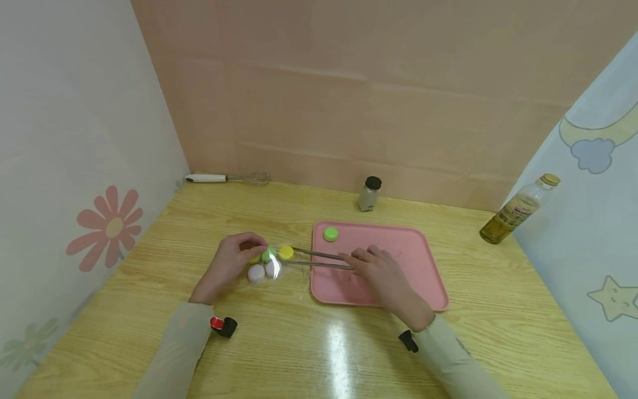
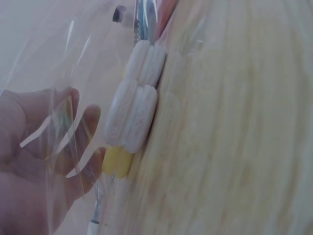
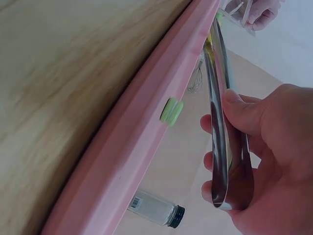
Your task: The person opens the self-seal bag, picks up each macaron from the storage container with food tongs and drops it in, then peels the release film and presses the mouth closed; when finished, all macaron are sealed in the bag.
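My left hand [image 1: 233, 260] pinches the edge of a clear plastic bag [image 2: 73, 44] on the wooden table. In the bag lie several macarons: white macarons [image 1: 256, 272], a green macaron [image 1: 269, 254] and yellow ones, among them a yellow macaron [image 1: 286, 252] near the mouth. My right hand [image 1: 382, 276] holds metal tongs [image 1: 329, 265] from above, thumb on one side and fingers on the other. The tongs' tips reach left into the bag's mouth, right at the yellow macaron. Below the right hand sits a pink tray [image 1: 413, 271], with one green macaron [image 1: 330, 234] near its far left corner.
A whisk [image 1: 206, 178] with a white handle lies at the back left. A small black-lidded jar [image 1: 369, 197] stands behind the tray. At the right, close to the side wall, is an oil bottle [image 1: 513, 216] with a yellow cap.
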Motion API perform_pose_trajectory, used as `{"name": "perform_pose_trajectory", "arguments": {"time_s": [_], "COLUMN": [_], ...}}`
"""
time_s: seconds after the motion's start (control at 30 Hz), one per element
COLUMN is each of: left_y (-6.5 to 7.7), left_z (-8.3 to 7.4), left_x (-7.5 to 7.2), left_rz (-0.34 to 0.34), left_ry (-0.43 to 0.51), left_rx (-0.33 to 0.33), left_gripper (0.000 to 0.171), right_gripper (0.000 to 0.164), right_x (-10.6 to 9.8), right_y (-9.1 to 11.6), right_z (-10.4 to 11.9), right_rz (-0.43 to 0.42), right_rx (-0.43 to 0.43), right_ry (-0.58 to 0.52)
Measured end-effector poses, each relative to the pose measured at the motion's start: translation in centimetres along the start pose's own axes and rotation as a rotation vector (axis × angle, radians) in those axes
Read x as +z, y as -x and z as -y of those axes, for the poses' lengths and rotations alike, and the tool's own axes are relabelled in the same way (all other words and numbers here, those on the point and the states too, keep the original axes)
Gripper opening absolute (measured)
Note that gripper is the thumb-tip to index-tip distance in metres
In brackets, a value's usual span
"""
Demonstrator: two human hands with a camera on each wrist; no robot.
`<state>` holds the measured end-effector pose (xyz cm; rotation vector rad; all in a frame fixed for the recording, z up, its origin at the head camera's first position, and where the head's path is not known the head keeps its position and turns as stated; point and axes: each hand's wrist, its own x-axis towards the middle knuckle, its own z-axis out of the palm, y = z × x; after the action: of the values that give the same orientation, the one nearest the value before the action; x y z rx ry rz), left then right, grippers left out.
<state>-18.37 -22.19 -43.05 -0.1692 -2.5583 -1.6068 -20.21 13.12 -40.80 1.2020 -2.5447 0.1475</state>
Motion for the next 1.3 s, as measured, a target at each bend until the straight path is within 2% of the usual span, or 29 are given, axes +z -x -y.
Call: {"name": "perform_pose_trajectory", "arguments": {"time_s": [0.43,0.77,1.13,1.3], "left_y": [-0.1,0.1,0.1,0.1], "left_z": [0.1,0.0,0.2,0.1], "left_x": [0.0,0.0,0.0,0.0], "left_rz": [0.006,0.005,0.005,0.003], "left_ry": [-0.02,-0.022,-0.02,-0.018], "left_rx": [-0.003,-0.011,0.001,0.0], "left_gripper": [0.01,0.01,0.009,0.008], "right_gripper": [0.054,0.057,0.06,0.059], "right_x": [0.4,-0.5,-0.7,-1.1], "right_y": [-0.1,0.9,3.5,4.7], "right_z": [0.1,-0.2,-1.5,-2.0], "right_rz": [-0.037,-0.011,-0.126,-0.162], "right_rx": [-0.02,-0.002,-0.04,-0.028], "right_ry": [0.032,0.03,0.015,0.004]}}
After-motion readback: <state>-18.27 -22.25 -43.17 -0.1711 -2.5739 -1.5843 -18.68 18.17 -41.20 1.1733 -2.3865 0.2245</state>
